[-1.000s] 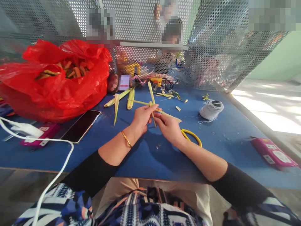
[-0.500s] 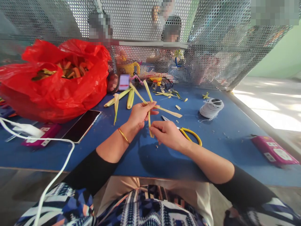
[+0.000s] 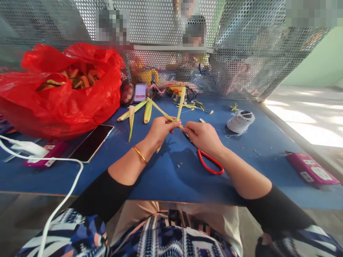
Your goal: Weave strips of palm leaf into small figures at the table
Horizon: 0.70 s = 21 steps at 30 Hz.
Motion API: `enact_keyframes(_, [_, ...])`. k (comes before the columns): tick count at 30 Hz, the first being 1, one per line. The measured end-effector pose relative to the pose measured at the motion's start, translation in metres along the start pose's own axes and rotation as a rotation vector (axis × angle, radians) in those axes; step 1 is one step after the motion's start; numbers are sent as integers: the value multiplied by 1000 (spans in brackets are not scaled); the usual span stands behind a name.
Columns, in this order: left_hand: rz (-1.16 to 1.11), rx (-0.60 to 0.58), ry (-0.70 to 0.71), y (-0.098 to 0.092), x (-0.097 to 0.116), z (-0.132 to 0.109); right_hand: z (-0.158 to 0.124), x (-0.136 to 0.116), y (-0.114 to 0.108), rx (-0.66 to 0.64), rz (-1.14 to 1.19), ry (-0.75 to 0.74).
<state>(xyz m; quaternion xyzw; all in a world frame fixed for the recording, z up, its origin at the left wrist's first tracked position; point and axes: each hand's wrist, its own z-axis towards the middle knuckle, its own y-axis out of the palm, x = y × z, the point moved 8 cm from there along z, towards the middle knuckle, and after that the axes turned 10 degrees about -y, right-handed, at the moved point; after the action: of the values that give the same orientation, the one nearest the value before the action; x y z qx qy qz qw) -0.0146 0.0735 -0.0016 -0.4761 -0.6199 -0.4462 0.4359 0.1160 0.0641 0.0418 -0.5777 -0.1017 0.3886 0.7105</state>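
Note:
My left hand (image 3: 161,129) pinches several pale yellow-green leaf strips (image 3: 181,103) where they cross. One strip stands up from the crossing, another slants to the upper left, and a tip hangs below the hand. Close beside it, my right hand (image 3: 204,137) is closed on the strip end that points right. Under the right hand lie scissors with a red handle loop (image 3: 211,165), their blades partly hidden. To the left on the table are a folded leaf piece (image 3: 131,121) and thicker green leaf pieces (image 3: 148,112).
A red plastic bag (image 3: 88,103) of brownish pieces stands at left, near a phone (image 3: 92,142) and a white cable (image 3: 77,178). At right are a white thread spool (image 3: 240,122) and a magenta pack (image 3: 312,168). A perforated metal screen (image 3: 241,53) closes the back, people behind it.
My right hand has moved up and right, from the strip's lower end to the right-pointing end. The strips have turned in my left hand. The scissors' red loop now shows instead of the yellow one.

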Motion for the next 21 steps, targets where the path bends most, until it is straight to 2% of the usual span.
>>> enact_keyframes(3, [-12, -26, -21, 1, -3, 1, 2, 9, 2, -123, 263, 3])
enact_keyframes(5, [17, -82, -66, 4, -5, -1, 5, 21, 3, -149, 468, 57])
enact_keyframes(7, [76, -162, -112, 10, -7, -4, 7, 36, 3, -68, 685, 159])
enact_keyframes(9, [134, -237, -150, 18, -11, -9, 9, 47, 5, 70, 879, 253])
enact_keyframes(12, [169, -275, -179, 25, -16, -14, 8, 48, 16, 189, 1055, 327])
enact_keyframes(15, [187, -236, -179, 28, -20, -15, 7, 46, 24, 270, 1095, 377])
enact_keyframes(18, [229, -238, -191, 30, -22, -16, 5, 50, 21, 341, 1070, 414])
enact_keyframes(21, [279, -258, -207, 31, -22, -16, 3, 52, 16, 210, 852, 431])
